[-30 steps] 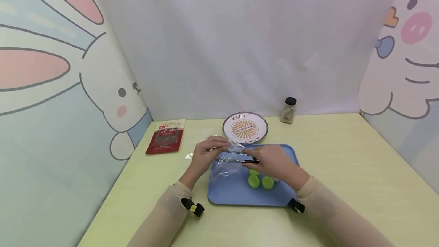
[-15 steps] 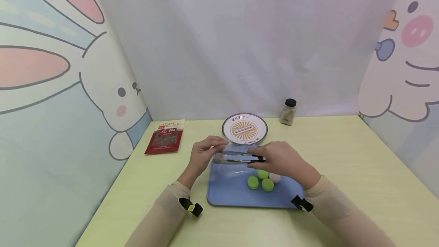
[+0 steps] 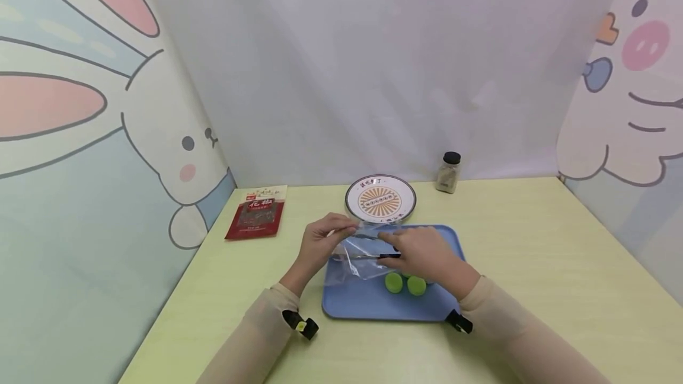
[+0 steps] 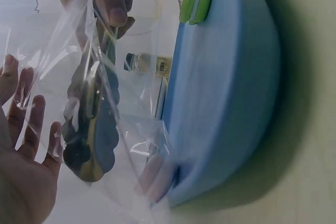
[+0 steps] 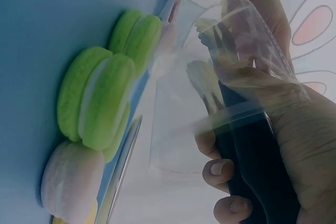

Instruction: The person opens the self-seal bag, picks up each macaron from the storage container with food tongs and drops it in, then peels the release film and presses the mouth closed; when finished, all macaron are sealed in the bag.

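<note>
**Close quarters: a snag looks the chief risk**

The person's left hand pinches the edge of a clear, crinkled plastic bag. The right hand grasps silver metal tongs with black handles; their scalloped tips are inside the bag, slightly apart, with nothing visible between them. The bag spans the gap between the hands, its slack mouth lying over the tongs beside the right fingers.

Pulling the tongs back could hook those scalloped tips on the plastic, tearing it or tugging it from the left hand's light pinch. Spreading the tips wide could strain it too.

Below the right hand, on a blue rectangular plastic tray, round green macarons and a round pale pink macaron crowd together; a low sweep of that hand could scatter them. Near the left hand, a blurred pinkish shape shows through the bag, inside or behind it, I cannot tell. If inside, careless tongs might crush it.
</note>
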`<state>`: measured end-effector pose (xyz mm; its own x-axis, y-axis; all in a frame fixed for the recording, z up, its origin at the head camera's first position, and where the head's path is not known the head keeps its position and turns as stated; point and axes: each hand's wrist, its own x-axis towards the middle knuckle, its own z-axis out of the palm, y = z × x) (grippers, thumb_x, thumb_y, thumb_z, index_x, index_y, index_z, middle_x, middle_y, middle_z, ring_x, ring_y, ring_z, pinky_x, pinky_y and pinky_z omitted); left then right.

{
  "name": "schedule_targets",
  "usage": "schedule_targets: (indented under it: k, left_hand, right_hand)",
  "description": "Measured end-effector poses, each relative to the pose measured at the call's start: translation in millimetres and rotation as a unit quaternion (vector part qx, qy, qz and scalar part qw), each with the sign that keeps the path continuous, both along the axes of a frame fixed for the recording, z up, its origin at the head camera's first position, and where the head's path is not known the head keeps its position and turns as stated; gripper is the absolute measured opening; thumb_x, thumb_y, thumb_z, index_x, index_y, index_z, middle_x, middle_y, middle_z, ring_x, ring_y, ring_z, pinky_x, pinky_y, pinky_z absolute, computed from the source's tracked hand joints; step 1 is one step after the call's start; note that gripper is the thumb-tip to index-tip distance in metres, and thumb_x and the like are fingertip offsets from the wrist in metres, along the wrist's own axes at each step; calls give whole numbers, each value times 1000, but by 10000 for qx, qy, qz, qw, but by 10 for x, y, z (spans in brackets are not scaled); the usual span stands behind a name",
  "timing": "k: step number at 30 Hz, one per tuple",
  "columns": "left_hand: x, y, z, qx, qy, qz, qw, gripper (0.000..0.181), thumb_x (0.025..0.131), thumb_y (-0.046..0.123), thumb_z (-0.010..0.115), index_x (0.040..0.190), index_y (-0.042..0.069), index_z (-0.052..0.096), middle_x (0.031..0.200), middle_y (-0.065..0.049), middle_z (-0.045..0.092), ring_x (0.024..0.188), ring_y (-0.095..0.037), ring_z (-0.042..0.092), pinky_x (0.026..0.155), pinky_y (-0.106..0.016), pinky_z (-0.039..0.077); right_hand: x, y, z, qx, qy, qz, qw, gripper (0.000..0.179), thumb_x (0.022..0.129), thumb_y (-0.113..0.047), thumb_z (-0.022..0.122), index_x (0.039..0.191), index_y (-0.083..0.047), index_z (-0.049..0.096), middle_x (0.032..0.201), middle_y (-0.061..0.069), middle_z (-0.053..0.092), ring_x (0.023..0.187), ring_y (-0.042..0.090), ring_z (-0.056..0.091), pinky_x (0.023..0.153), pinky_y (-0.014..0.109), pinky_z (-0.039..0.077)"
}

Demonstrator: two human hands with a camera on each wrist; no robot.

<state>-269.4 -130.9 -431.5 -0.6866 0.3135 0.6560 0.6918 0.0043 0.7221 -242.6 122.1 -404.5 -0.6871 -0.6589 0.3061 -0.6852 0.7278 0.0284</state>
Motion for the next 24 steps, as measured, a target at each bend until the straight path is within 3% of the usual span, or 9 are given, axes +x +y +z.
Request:
schedule_targets:
  k: [6, 9, 13, 16, 20, 24]
  left_hand:
    - [99, -2, 107, -740, -76, 480, 9961, 25, 90, -3, 71, 115, -5, 71, 112, -18, 71, 107, -29, 66, 92, -49, 53]
    - [117, -24, 105, -914, -105, 708, 9932, 22, 90, 2, 73, 111, -2, 73, 110, -15, 72, 106, -29, 66, 94, -50, 52]
    - [-41, -117, -56, -596, 166, 966, 9934, 9, 88, 4, 76, 97, 6, 78, 98, -7, 75, 95, -22, 68, 87, -36, 55]
    - [-143, -226, -42, -191, 229, 1152, 9929, 9, 87, -1, 75, 94, 3, 77, 95, -10, 75, 91, -17, 69, 85, -30, 54]
    - [-155, -404, 178, 300, 16, 1388, 9899, 9, 86, -5, 74, 95, -4, 75, 97, -18, 74, 93, -16, 70, 89, -32, 54]
    - [-160, -552, 278, 328, -196, 1565, 9869, 11, 89, 5, 75, 98, 1, 77, 100, -11, 76, 98, -18, 70, 93, -34, 54]
  right_hand:
    - [-24, 55, 23, 261, 16, -213, 9994, 70, 81, -66, 72, 130, -17, 68, 95, 1, 74, 54, 8, 55, 41, 26, 37]
    - [-34, 76, 30, 304, -1, -150, 9994, 72, 80, -70, 69, 131, -18, 67, 99, 1, 75, 54, 8, 55, 41, 25, 36]
    - [-73, 132, 34, 271, -66, -94, 9996, 74, 78, -72, 70, 132, -21, 66, 102, -1, 74, 54, 6, 54, 42, 26, 36]
    - [-106, 247, 98, -14, -168, -106, 9998, 74, 75, -68, 76, 132, -22, 66, 99, -6, 74, 55, 3, 51, 43, 26, 36]
    - [-100, 474, 289, -528, 38, -89, 9986, 73, 73, -65, 80, 131, -23, 66, 89, -13, 67, 53, -1, 43, 44, 24, 33]
    - [-113, 753, 396, -1063, 238, 5, 9940, 69, 74, -62, 81, 128, -23, 66, 88, -17, 62, 51, -2, 39, 45, 23, 34]
